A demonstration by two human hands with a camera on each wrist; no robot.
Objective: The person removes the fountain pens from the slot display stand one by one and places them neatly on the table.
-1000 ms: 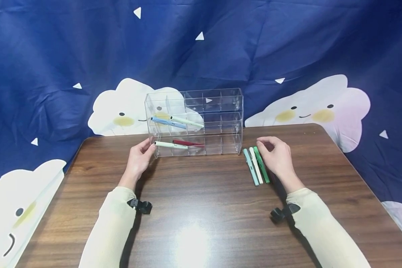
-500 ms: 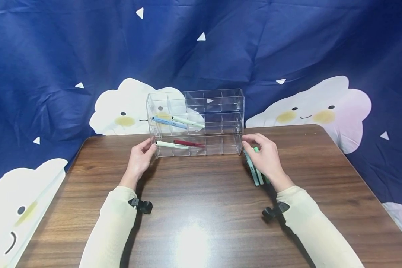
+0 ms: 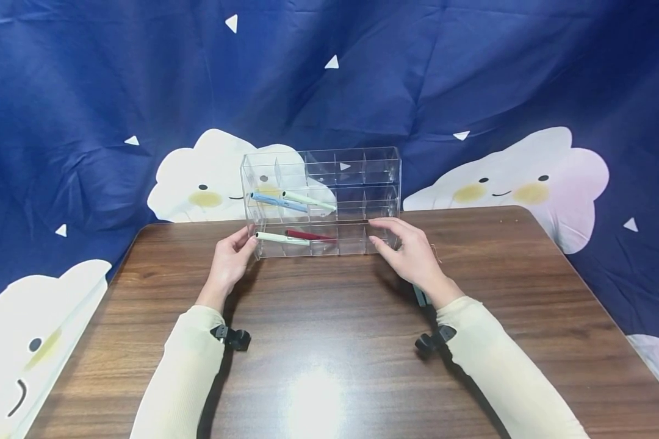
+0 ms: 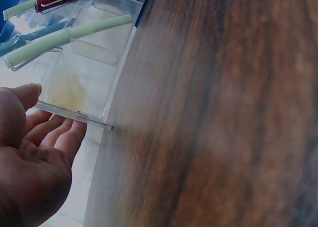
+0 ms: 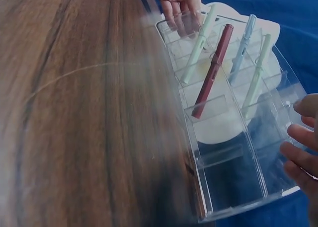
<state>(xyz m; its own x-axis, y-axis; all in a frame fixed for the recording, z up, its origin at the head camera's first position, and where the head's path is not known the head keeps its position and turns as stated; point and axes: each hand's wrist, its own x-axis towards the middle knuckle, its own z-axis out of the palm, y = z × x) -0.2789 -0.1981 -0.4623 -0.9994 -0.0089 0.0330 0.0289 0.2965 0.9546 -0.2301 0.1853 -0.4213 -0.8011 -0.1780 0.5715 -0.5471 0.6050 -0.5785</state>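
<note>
A clear three-tiered rack (image 3: 354, 210) near the far edge of the table (image 3: 318, 323) is pinched by the left hand (image 3: 227, 262); the loose-fingered right hand (image 3: 414, 256) grasps nothing. The tier (image 3: 351, 242) nearest the table holds a cream-green pen (image 3: 282, 238) and a red pen (image 3: 306, 234), the next a blue pen (image 3: 279, 201) and a mint pen (image 3: 307, 200)

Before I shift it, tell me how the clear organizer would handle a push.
The clear organizer should be stiff: its edges look straight. It could tip if pushed near the top, since it stands upright, though the left hand holding its side may steady it. The pens slanting in it might slide if it tilts.
</note>
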